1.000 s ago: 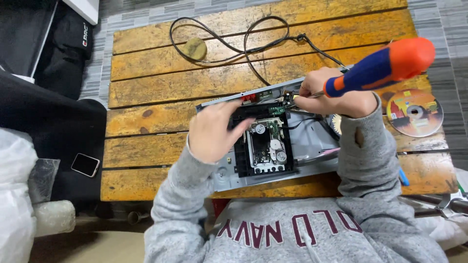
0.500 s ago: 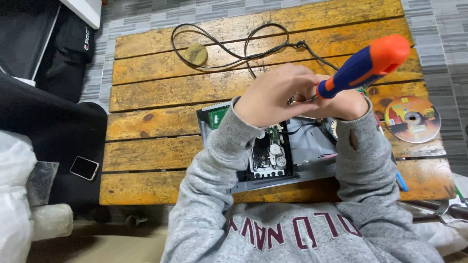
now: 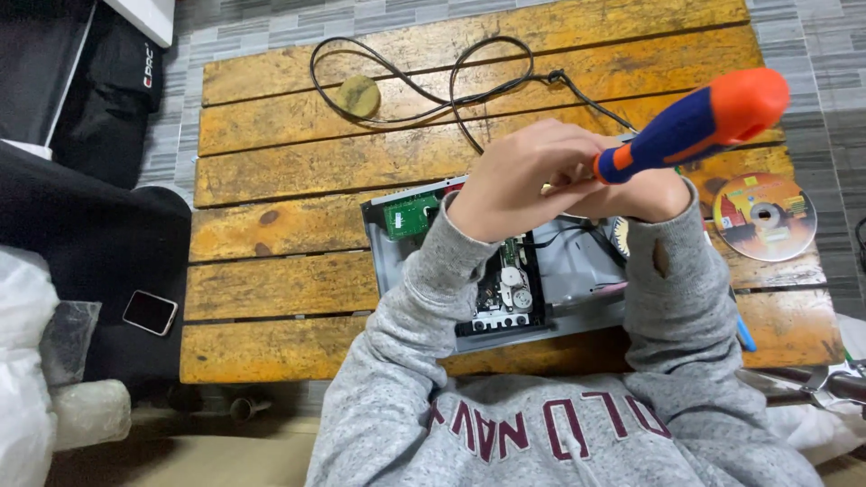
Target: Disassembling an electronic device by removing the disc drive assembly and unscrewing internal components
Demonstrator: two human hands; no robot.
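An opened grey disc player (image 3: 401, 271) lies on a yellow wooden table (image 3: 298, 162), its green circuit board (image 3: 408, 215) and disc drive mechanism (image 3: 510, 293) exposed. My right hand (image 3: 636, 194) grips a screwdriver (image 3: 695, 122) with a blue and orange handle, tip pointing down into the player and hidden behind my hands. My left hand (image 3: 523, 176) is curled around the screwdriver's shaft, right against my right hand, above the player's far side.
A black cable (image 3: 433, 86) loops across the far planks beside a round yellowish disc (image 3: 359, 95). An optical disc (image 3: 765, 216) lies at the right. A phone (image 3: 150, 312) rests on dark fabric left of the table. Pliers (image 3: 812, 383) lie at lower right.
My left hand has lifted off the drive mechanism and moved up and right to join my right hand at the screwdriver shaft. The screwdriver handle stays tilted to the upper right.
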